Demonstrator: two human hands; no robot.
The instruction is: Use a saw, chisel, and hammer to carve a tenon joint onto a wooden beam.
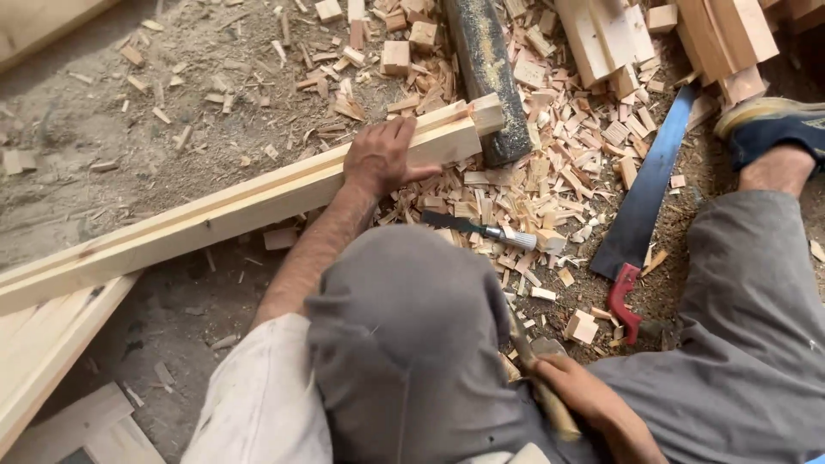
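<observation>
While the left hand (382,159) presses flat on a long pale wooden rail (258,202), its notched far end lies just beyond the fingers, propped on a dark block (485,77). Right hand (593,404) is clenched round a wooden tool handle (550,404) near the knee. Heavy chip litter (550,163) suggests much cutting is done; what is left is unclear. Chisel (481,228) and handsaw (649,193) lie between the hands, crowding that side; open dirt left of the rail.

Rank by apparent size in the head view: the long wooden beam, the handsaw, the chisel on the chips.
1. Long wooden beam, under the left hand.
2. Handsaw, with its red handle.
3. Chisel, plainly smallest.
</observation>
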